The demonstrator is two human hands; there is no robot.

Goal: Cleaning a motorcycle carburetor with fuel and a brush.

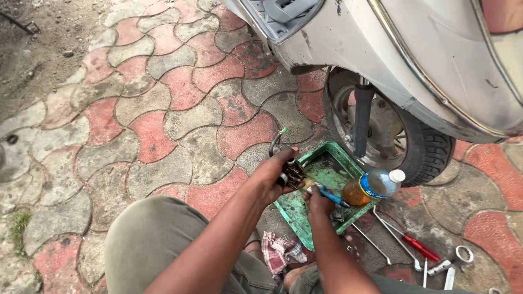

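The left hand [275, 174] has its fingers closed around a small dark metal part [293, 173], greasy and ribbed, holding it just above the near-left edge of a green tray [299, 215]. A curved tube with a green tip [278, 139] rises from behind that hand. The right hand [318, 201] grips a blue-handled brush [329, 195], fingers wrapped on its handle, with the working end set against the metal part; it looks like a toothbrush, though the bristles are too small to make out.

The tray lies on the paved floor [163, 109] of red and grey interlocking blocks, its worn bottom stained dark. A plastic bottle [373, 186] with amber liquid, a blue label and a white cap lies on its side across the tray's right edge. Just beyond the tray's far corner stands the front wheel [425, 149] of a pale scooter [414, 49].

On the floor right of the tray lie a red-handled screwdriver [419, 247], thin metal rods and a spanner [460, 256]. A checked rag [278, 251] lies near the tray's near corner, beside the person's knee [152, 239].
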